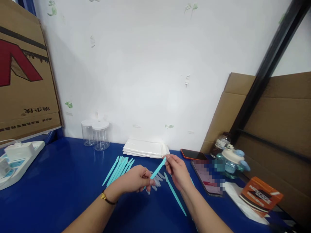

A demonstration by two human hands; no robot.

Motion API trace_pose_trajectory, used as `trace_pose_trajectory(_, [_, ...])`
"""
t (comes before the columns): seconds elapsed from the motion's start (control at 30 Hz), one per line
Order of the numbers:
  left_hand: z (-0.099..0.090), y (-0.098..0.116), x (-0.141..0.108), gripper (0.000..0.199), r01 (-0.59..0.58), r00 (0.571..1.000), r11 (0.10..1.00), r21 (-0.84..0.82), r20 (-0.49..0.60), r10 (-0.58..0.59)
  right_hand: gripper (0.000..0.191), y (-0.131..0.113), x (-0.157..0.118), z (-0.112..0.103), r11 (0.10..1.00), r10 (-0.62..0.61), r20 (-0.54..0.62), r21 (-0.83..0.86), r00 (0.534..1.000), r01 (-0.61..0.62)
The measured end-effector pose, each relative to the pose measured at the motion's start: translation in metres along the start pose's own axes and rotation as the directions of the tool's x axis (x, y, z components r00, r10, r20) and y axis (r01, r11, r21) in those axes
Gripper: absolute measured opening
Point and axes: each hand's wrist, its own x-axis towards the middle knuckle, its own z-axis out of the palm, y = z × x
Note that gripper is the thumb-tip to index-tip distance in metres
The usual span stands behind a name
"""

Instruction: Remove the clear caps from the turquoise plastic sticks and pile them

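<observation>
A slim turquoise stick point(158, 169) with a blade-like end is held between both hands. My left hand point(139, 178) pinches its lower part, and my right hand point(176, 167) has its fingertips at the upper end. Several similar turquoise sticks point(119, 169) lie in a group on the blue table, left of my left hand. Another turquoise stick point(175, 194) rests below my right hand, partly beside the forearm. Small translucent pieces point(157, 181) are piled under the held stick, partly hidden by my left hand.
White flat packs point(144, 148) are stacked by the wall. Two clear lidded jars point(101, 136) stand left of them. On the right are phones point(207, 178), a bottle point(230, 161) and an orange box point(261, 195). A power strip point(21, 165) sits on the blue table point(65, 187).
</observation>
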Motion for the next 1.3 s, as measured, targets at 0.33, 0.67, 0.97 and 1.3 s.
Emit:
trace_pose_trajectory(0.33, [-0.067,-0.039,-0.021,0.024,0.250,0.890,0.953,0.169,-0.428,-0.157,0.023,0.021,-0.006,-0.005,0.652,0.189,0.210,-0.757,0.959,0.037])
trace_pose_trajectory(0.67, [-0.086,-0.081,-0.028,0.032,0.476,0.826,0.874,0.093,-0.388,-0.409,0.023,-0.005,-0.003,-0.027,0.316,0.075,0.124,-0.944,0.989,0.094])
trace_pose_trajectory(0.97, [-0.080,-0.072,-0.029,0.031,0.528,0.797,0.846,0.070,-0.386,-0.465,0.012,0.015,-0.012,-0.014,-0.033,0.217,0.056,-0.997,0.975,0.065])
trace_pose_trajectory(1.3, [-0.032,-0.021,-0.005,0.039,0.075,0.956,0.997,-0.030,-0.284,-0.080,0.004,0.013,-0.005,-0.020,0.229,0.160,0.030,-0.973,0.987,-0.007])
